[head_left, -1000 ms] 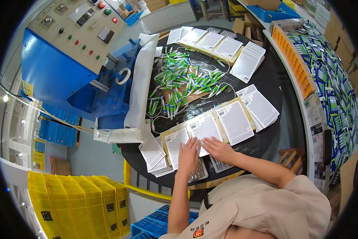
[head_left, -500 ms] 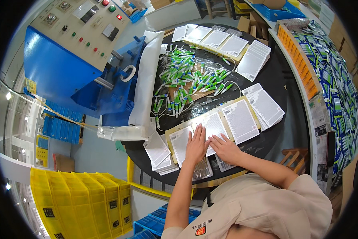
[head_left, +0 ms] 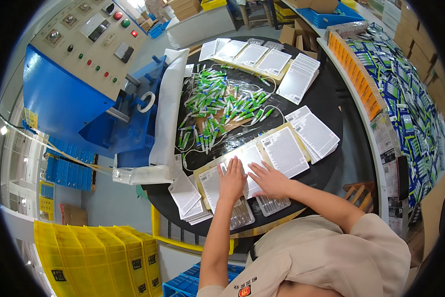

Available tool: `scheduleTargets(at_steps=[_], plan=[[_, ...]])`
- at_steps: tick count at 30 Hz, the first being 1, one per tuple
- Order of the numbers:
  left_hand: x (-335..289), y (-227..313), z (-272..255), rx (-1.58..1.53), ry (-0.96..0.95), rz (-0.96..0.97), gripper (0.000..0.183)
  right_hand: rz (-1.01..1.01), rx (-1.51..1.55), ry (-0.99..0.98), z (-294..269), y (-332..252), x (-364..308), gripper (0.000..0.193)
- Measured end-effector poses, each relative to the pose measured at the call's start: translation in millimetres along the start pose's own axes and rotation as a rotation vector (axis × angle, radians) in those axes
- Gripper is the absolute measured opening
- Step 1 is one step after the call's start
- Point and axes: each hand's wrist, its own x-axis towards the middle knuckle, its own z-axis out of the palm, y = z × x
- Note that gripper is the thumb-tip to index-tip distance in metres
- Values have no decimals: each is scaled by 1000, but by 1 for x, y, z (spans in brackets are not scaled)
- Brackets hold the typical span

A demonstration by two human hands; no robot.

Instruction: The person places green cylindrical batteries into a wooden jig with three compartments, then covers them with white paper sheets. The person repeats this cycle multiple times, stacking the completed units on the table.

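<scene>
My left hand (head_left: 232, 183) lies flat, fingers stretched, across the seam between the left white card (head_left: 210, 185) and the middle white card (head_left: 247, 157). With its fingers spread, my right hand (head_left: 269, 181) rests on the middle card and reaches toward the right white card (head_left: 284, 151). These printed cards sit in a row on a yellowish plate (head_left: 198, 179) at the near side of a round black table (head_left: 326, 163). Two clear plastic blister trays, the left tray (head_left: 242, 215) and the right tray (head_left: 273, 205), lie between my wrists and the table edge.
Green-and-white pens (head_left: 207, 99) are heaped mid-table. Card stacks stand at left (head_left: 190, 200), right (head_left: 314, 133) and far right (head_left: 299, 74). A second plate with cards (head_left: 252, 55) is at the back. A blue press machine (head_left: 69, 99) borders the left; yellow crates (head_left: 98, 257) stand below it.
The whole view has shifted, moving the table leftward in the picture. My hands have drawn slightly apart; both still press flat on the cards.
</scene>
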Motion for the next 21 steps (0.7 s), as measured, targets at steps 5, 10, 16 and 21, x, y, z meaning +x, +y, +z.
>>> scheduleTargets(at_steps=[5,10,16,21], plan=[[-11,57,-12,-54,133,58,74,276,-90,480,-25,60,-13,73],[-29,107,-2,-128,55,132,82,297,-83,165,-11,89,-26,71],[-41,96,12,-28,62,132,70,191,-39,262,11,88,-13,65],[-34,90,5,-2,47,146,65,171,13,248,-12,96,10,60]])
